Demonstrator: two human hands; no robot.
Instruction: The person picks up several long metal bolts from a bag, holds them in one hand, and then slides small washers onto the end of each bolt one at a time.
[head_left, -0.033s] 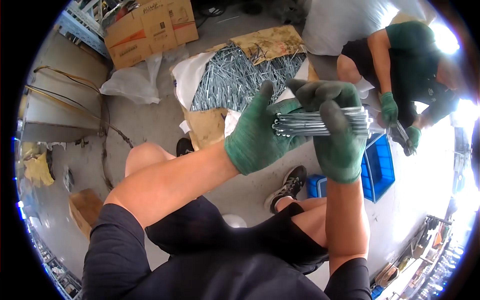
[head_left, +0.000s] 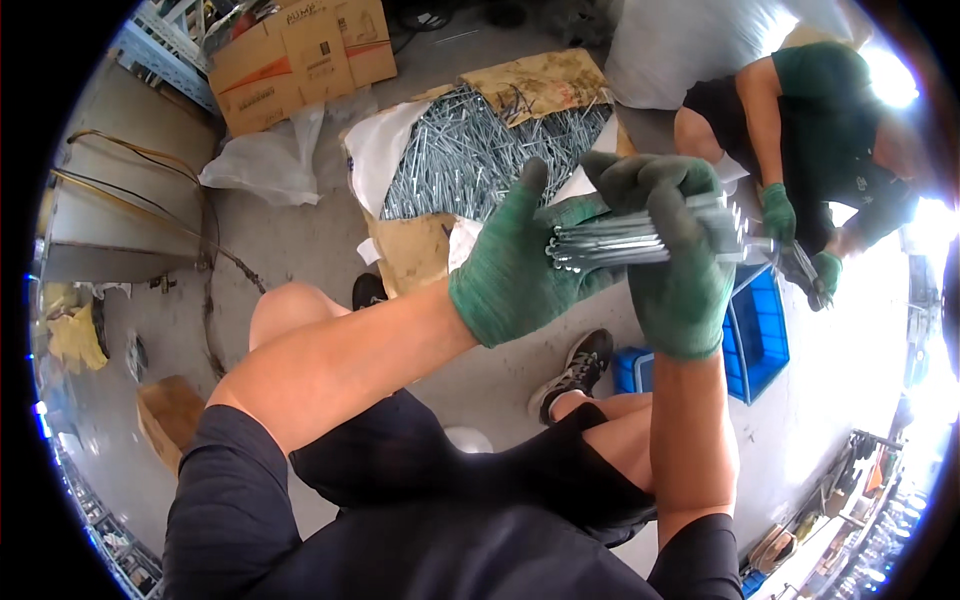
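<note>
A bundle of thin silvery metal rods point(head_left: 610, 243) lies level in front of me, with small rounded ends at its left. My right hand point(head_left: 675, 270), in a green glove with dark fingertips, is closed round the right part of the bundle, thumb across the front. The rods' right ends are smeared by motion. At the left ends, my left hand point(head_left: 525, 255), gloved alike, has its palm against the rods, thumb raised and fingers stretched out behind them. Beyond my hands, a big heap of similar rods point(head_left: 465, 150) lies on torn brown-and-white sacking point(head_left: 415, 255).
To the right stands a blue crate point(head_left: 757, 330), with a smaller blue bin point(head_left: 630, 370) by my shoe. A co-worker point(head_left: 830, 130) in green gloves crouches there, holding rods. A cardboard box point(head_left: 305, 70), a metal cabinet point(head_left: 135, 190) and hanging cables point(head_left: 150, 205) are at left.
My right hand has shifted slightly up, and the right end of the bundle has tilted up a little and blurred. My left hand stays nearly in place.
</note>
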